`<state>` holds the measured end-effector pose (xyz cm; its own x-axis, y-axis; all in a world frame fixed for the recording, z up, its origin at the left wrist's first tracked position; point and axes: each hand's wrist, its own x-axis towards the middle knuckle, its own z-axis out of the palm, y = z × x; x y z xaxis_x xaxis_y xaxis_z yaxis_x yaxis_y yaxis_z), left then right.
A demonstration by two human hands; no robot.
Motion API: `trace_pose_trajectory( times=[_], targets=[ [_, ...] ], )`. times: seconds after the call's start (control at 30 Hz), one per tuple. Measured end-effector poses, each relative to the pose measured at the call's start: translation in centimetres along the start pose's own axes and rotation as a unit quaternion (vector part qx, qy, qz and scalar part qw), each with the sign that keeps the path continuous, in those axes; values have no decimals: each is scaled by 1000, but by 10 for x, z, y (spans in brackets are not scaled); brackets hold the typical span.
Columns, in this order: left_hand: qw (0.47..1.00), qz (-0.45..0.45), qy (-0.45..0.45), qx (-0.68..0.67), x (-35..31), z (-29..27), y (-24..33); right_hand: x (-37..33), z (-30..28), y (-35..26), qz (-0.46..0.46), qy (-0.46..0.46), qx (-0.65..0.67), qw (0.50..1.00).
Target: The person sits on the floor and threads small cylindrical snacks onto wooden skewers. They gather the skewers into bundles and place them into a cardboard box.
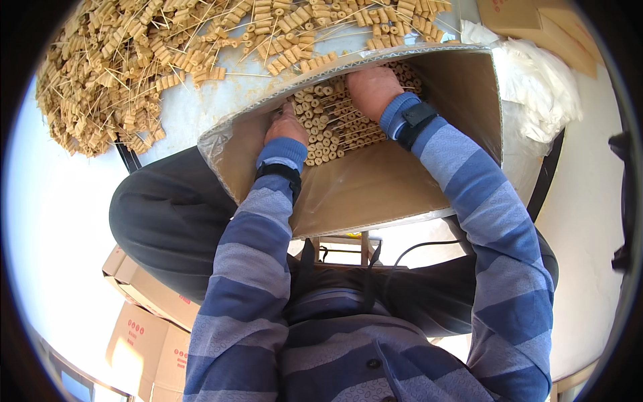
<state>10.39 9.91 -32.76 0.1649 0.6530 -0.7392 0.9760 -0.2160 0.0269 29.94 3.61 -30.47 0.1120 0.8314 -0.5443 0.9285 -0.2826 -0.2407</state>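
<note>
Inside an open cardboard box lined with clear plastic lie rows of skewers, tan ring-shaped rolls threaded on thin sticks. Their round ends face me at the left of the stack, and bare sticks run to the right. My left hand is at the stack's left side, by the box wall; its fingers are mostly hidden, so its grip is unclear. My right hand rests at the far part of the stack with fingers curled down. Whatever lies under those fingers is hidden.
Beyond the box, a large heap of loose skewers covers the far left of a pale table. White plastic bags bunch up at the right, near a cardboard box. More cardboard boxes stand at lower left.
</note>
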Motion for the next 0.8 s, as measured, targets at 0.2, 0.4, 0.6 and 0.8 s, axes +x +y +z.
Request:
trace_pose_trajectory(
  times=[0.2,0.4,0.6,0.8],
  targets=[
    [999,-16,-37,10,-6,5,0,9,18,-19,-49,63,-9,997],
    [997,-31,-66,-6,-6,-5,1,22,14,-26,-106,61,-69,990],
    [998,-49,-11,-40,-15,-10,10,31,32,-34,-129,78,-67,986],
    [996,-54,-72,-20,-10,-12,13,38,43,-23,-155,130,-38,979]
  ],
)
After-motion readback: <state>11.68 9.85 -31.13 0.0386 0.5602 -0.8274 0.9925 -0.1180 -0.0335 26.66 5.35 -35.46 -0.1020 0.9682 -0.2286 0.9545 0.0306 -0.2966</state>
